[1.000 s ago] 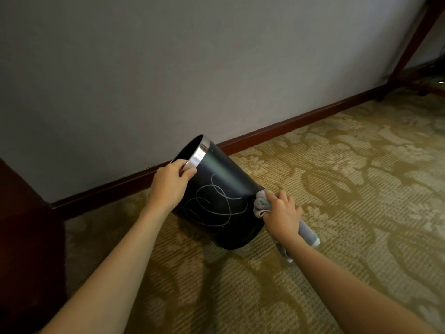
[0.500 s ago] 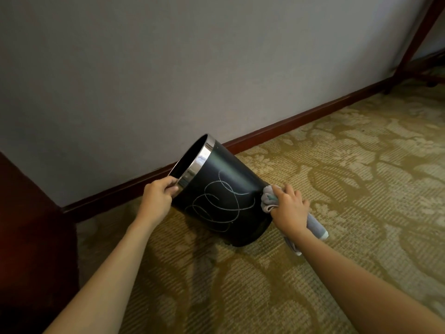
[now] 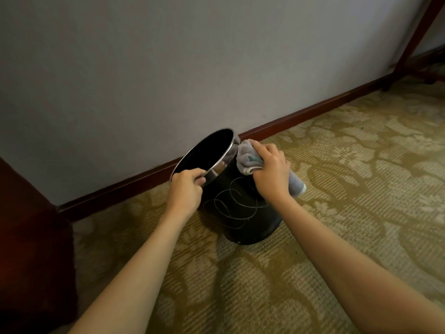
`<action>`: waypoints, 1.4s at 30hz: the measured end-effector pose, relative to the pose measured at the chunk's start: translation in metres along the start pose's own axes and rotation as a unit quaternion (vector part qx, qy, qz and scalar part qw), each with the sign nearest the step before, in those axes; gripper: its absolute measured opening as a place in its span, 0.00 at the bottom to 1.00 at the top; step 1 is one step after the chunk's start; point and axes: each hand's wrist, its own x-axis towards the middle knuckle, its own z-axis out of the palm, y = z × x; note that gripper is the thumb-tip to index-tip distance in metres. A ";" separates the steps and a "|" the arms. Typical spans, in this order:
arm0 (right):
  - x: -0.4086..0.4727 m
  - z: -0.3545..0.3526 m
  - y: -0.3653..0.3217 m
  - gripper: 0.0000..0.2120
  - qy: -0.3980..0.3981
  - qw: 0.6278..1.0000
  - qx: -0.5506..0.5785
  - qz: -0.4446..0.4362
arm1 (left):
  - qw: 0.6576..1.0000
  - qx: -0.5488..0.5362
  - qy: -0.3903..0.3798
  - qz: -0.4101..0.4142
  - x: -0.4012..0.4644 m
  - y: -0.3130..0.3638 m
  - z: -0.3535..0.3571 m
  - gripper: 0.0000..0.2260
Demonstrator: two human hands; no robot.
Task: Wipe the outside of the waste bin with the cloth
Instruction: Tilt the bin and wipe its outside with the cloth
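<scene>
Head view. Bin (image 3: 237, 213): black, with a silver rim and pale scribbled lines on its side. It stands tilted on the carpet (image 3: 337, 189), mouth leaning toward the wall (image 3: 168, 68), base on the floor, just in front of the skirting (image 3: 120, 189). It sits between the two hands.

Left hand (image 3: 186, 189): fingers curled over the near edge of the rim, gripping it.

Right hand (image 3: 272, 173): fingers bent round the cloth (image 3: 248, 156), pressing the bunched grey fabric against the bin's upper right side, just under the rim. One end of the cloth sticks out beyond the heel of the hand, clear of the bin.

Hard to make out: bin interior is dark, contents not visible. The far side of the bin is hidden. Dark wooden furniture (image 3: 29, 237) at the left is cut off by the frame edge. Both forearms run out of the frame at the bottom.
</scene>
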 end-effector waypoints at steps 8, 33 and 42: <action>-0.056 -0.005 0.081 0.24 -0.111 0.979 -0.081 0.150 | 0.999 -0.022 -0.016 -0.025 0.006 0.003 -0.005 0.12; -0.086 0.012 0.085 0.31 -0.095 0.979 -0.160 0.083 | 0.997 -0.046 -0.011 -0.055 0.007 -0.002 -0.004 0.13; -0.045 0.012 0.021 0.31 0.001 0.998 -0.063 0.021 | 1.000 -0.014 -0.009 -0.013 0.003 0.013 0.015 0.13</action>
